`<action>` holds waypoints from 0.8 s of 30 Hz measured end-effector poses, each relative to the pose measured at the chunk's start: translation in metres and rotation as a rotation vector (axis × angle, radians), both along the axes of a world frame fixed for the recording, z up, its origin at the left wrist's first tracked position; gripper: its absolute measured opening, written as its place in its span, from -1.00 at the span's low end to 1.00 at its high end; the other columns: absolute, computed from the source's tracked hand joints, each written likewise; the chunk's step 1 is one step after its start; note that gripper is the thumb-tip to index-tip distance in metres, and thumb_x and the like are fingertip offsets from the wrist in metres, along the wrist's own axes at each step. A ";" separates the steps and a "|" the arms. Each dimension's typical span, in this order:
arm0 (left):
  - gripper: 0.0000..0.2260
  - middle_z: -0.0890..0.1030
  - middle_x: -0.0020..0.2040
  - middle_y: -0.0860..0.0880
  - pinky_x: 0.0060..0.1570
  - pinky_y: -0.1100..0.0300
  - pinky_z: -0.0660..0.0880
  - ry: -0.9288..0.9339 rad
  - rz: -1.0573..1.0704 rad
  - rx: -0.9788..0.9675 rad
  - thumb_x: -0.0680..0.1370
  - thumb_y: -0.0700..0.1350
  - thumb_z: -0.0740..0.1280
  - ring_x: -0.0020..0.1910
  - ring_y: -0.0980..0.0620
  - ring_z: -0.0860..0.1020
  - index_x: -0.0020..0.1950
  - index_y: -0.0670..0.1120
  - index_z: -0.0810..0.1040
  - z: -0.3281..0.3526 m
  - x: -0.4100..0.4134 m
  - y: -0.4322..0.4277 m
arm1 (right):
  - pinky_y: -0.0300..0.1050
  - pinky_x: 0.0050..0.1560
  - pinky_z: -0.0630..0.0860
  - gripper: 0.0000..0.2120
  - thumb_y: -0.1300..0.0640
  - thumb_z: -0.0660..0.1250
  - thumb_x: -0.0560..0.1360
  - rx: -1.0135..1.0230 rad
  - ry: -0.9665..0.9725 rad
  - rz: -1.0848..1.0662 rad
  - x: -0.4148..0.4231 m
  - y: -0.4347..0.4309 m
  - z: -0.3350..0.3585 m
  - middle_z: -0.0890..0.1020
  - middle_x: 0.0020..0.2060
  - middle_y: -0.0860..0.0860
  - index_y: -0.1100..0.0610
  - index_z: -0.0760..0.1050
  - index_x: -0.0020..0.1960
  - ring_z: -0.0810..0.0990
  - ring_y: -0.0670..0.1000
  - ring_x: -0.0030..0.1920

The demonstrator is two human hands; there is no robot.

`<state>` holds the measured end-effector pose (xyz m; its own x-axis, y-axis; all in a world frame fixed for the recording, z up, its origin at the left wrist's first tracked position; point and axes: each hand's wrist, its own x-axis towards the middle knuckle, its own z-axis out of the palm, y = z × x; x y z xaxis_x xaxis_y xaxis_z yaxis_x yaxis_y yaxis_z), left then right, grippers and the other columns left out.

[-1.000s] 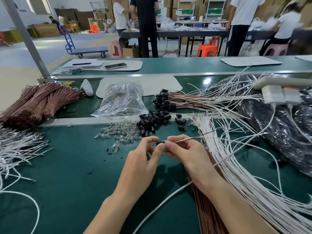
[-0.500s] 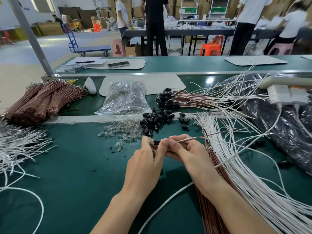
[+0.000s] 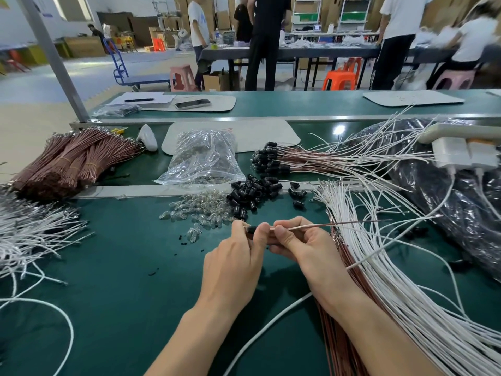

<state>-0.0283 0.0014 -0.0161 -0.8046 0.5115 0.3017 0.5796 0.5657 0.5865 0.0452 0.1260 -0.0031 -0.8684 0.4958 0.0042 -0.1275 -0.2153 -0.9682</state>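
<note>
Wire (image 3: pixel 325 225) and black cap (image 3: pixel 251 229) meet between our two hands, held just above the green bench (image 3: pixel 135 280) and just in front of the heap of loose black caps (image 3: pixel 252 191); our left hand (image 3: pixel 235 263) pinches the cap between thumb and forefinger, the other fingers curled under it; our right hand (image 3: pixel 303 251) pinches the wire close to the cap, and the free length runs off to the right over the white wires (image 3: pixel 393 280). We judge both pieces to weigh almost nothing; the cap looks like hard plastic, small and smooth, so it could slip or roll out of a loose pinch, and we would take it by its sides, leaving the open end free. The wire is thin and springy; held far back it would bow instead of pushing in, so the grip belongs right beside the cap, where the short stub is stiff. Whether the wire's end is already inside the cap we cannot tell; our fingers cover the joint. The clear bulbs (image 3: pixel 200 210) beside the caps look like glass and want a gentle touch; the finished leads (image 3: pixel 273 161) lie farther back, caps together.
</note>
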 end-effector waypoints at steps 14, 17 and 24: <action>-0.51 0.60 -0.28 0.03 -0.10 -0.06 0.50 -0.022 -0.024 -0.108 0.53 0.32 -0.33 -0.24 -0.04 0.59 -0.14 0.06 0.23 -0.002 0.000 0.000 | -0.26 -0.04 0.62 -0.78 0.13 0.32 0.54 -0.073 0.017 0.108 0.001 0.002 -0.002 0.75 -0.03 0.11 0.28 0.49 0.07 0.74 0.08 0.05; -0.54 0.58 -0.31 0.05 -0.14 -0.05 0.48 -0.051 -0.047 -0.015 0.56 0.34 -0.26 -0.29 0.03 0.55 -0.09 0.07 0.27 -0.002 0.001 -0.002 | -0.25 -0.04 0.62 -0.72 0.09 0.35 0.47 -0.124 0.035 0.108 0.000 0.002 0.000 0.75 -0.02 0.15 0.28 0.49 0.07 0.73 0.10 0.05; -0.88 0.60 -0.01 0.24 -0.11 0.15 0.51 -0.145 -0.225 0.408 0.65 0.20 0.11 -0.11 0.11 0.62 0.17 0.27 0.32 0.000 0.006 -0.005 | -0.23 -0.14 0.63 -0.80 0.06 0.43 0.46 -0.270 0.103 0.140 0.001 0.001 0.004 0.74 -0.02 0.15 0.14 0.71 0.00 0.72 0.01 -0.12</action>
